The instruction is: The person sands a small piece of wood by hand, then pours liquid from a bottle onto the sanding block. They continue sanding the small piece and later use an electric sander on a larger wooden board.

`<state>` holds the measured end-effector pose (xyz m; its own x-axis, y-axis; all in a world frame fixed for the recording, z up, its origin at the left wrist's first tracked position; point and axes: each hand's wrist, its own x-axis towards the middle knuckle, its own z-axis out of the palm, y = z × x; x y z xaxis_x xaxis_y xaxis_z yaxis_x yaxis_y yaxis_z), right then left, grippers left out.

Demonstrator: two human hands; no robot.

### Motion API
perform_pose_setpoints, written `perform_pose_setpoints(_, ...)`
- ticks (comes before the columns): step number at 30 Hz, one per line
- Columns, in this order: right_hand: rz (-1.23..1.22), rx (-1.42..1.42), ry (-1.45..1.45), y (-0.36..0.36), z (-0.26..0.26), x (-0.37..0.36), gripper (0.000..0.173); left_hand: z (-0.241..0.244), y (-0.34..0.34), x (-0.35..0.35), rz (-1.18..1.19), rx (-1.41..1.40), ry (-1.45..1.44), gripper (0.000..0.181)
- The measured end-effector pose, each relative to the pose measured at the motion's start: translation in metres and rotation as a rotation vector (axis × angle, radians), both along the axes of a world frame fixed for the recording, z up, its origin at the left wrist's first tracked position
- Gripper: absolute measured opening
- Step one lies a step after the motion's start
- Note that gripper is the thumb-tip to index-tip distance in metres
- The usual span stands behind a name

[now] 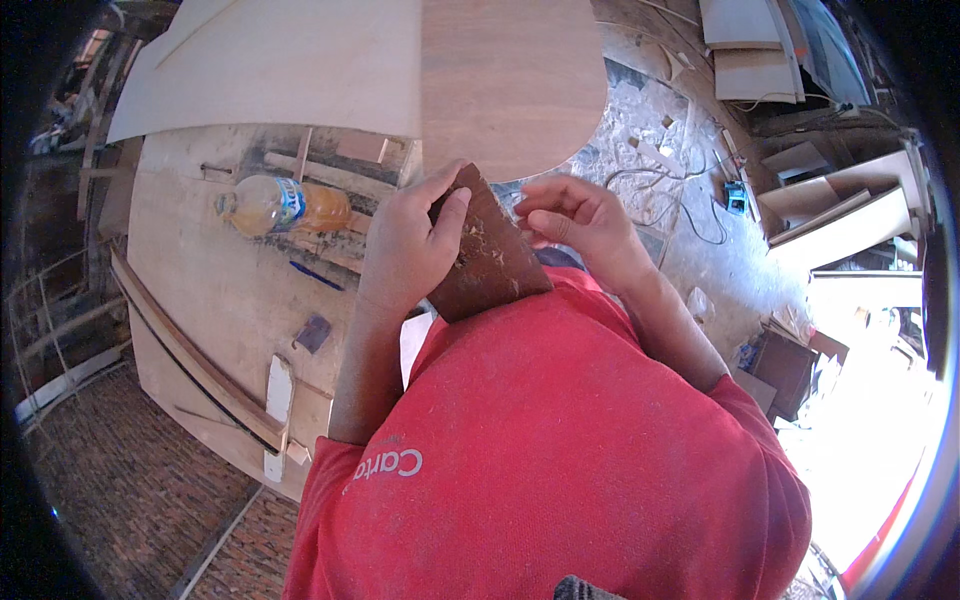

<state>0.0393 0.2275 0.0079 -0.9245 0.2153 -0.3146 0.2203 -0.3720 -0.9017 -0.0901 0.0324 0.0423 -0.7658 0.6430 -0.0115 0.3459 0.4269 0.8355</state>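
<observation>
My left hand [409, 236] grips a small brown board [499, 259] by its upper left edge, with the thumb on the face. Rough, dried patches that look like glue or fibre mark the middle of that face. The board's lower end rests against or just in front of the red shirt [555, 420]. Close to the board's right edge is my right hand [585, 225], its fingers curled and the thumb near the index finger. Whether those fingertips touch the edge or pinch something small cannot be seen.
A wooden worktable [217, 300] on the left bears a plastic bottle [285, 206] of orange liquid, a blue pen [316, 275] and a curved wood strip [199, 349]. A rounded brown panel [514, 82] lies ahead. Cables [675, 180] and a blue power tool [736, 198] are on the right.
</observation>
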Motion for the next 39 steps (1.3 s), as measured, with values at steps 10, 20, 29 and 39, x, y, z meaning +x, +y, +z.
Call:
perform_pose_setpoints(10, -0.012, 0.18, -0.057, -0.02, -0.01, 0.002, 0.017, 0.009, 0.009, 0.009, -0.022, 0.011, 0.13, 0.033)
perform_pose_setpoints(20, -0.093, 0.313, -0.165, -0.02, -0.005, -0.008, 0.029, 0.008, 0.015, 0.016, -0.073, -0.075, 0.092, 0.034)
perform_pose_setpoints(29, 0.07, 0.314, -0.057, -0.01, 0.0, -0.002, 0.022, 0.002, 0.013, 0.021, -0.064, -0.024, 0.124, 0.036)
perform_pose_setpoints(39, 0.237, 0.137, -0.066, 0.017, 0.011, 0.006, 0.015, 0.005, 0.013, 0.021, -0.079, -0.075, 0.11, 0.037)
